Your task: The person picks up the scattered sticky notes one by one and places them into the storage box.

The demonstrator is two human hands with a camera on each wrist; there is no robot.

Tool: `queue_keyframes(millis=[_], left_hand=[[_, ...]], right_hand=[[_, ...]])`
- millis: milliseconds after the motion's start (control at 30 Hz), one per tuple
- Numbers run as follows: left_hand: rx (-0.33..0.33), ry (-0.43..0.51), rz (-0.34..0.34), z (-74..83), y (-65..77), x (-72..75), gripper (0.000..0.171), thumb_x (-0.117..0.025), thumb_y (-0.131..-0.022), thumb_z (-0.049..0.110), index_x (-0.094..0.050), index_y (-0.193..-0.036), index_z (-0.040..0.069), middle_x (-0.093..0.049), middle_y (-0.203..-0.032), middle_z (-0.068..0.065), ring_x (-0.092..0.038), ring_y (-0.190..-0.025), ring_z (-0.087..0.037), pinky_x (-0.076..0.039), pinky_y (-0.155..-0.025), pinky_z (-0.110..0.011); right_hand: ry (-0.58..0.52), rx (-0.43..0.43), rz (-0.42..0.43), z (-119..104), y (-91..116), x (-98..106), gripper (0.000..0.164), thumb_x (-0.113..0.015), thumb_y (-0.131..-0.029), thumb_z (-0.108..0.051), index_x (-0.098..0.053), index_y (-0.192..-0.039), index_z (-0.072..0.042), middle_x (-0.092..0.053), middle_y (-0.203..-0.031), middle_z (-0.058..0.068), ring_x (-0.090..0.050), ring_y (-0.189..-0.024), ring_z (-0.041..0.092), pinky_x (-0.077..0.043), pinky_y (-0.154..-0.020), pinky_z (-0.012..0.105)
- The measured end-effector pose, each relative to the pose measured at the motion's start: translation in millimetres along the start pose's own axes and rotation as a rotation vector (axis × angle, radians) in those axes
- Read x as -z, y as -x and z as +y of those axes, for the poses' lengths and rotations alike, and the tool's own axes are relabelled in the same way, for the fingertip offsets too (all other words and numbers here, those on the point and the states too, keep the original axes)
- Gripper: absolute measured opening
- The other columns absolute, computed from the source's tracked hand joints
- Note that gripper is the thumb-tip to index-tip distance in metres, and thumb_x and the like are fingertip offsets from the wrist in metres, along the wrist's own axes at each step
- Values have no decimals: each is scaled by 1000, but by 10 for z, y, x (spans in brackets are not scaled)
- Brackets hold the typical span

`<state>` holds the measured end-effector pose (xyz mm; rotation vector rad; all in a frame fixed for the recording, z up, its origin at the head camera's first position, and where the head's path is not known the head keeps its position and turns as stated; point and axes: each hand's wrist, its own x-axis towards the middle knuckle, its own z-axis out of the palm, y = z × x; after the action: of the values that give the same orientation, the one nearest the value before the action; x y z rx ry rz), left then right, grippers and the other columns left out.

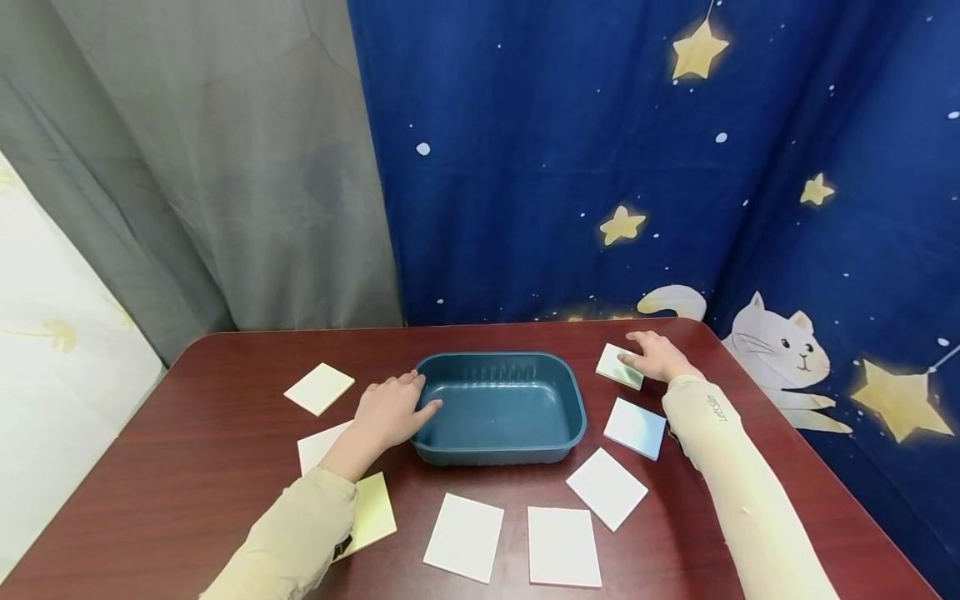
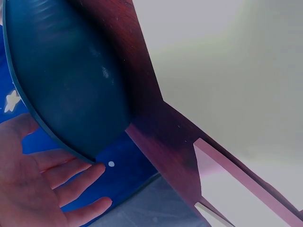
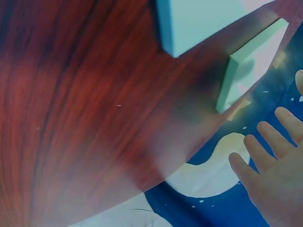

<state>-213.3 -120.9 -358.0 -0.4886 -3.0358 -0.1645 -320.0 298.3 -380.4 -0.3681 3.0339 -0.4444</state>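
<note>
A dark teal rectangular basin (image 1: 495,408) stands on the table. My left hand (image 1: 390,410) is at its left rim, fingers fairly straight and thumb spread over the edge. In the left wrist view, fingertips (image 2: 97,170) lie right at the basin's rim. My right hand (image 1: 656,357) reaches over a pale green sticky-note pad (image 1: 619,367) at the far right, fingers extended. The right wrist view has this hand (image 3: 274,161) apart from the green pad (image 3: 253,66), with nothing held. Nearer me lies a light blue pad (image 1: 635,427).
White pads (image 1: 465,537) lie along the front, one on the right (image 1: 607,489) turned at an angle. A yellow pad (image 1: 372,512) and another white pad (image 1: 318,446) are partly hidden by my left arm. A cream pad (image 1: 318,389) sits far left. Curtains (image 1: 525,167) hang behind the table (image 1: 225,467).
</note>
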Motion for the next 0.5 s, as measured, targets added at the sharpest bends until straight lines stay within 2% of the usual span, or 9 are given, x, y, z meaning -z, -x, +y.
queue_keyframes(millis=[200,500], left_hand=[[-3,-12,11,4,5,-14,59,-51,-85,44,-51,-122,-2,-48,-123,-17,-50,-105,-32,-39,-82,-50],[-4,-18,15,8,8,2,58,-51,-85,44,-52,-121,-2,-50,-122,-17,-51,-104,-31,-40,-81,-50]], right_hand=[[-1,-30,-19,110,-5,-76,58,-52,-86,-29,-38,-125,11,-37,-123,33,-32,-113,48,-26,-91,55],[-12,-65,-102,156,-13,-128,62,-51,-87,-31,-33,-128,13,-33,-126,34,-30,-115,48,-25,-92,55]])
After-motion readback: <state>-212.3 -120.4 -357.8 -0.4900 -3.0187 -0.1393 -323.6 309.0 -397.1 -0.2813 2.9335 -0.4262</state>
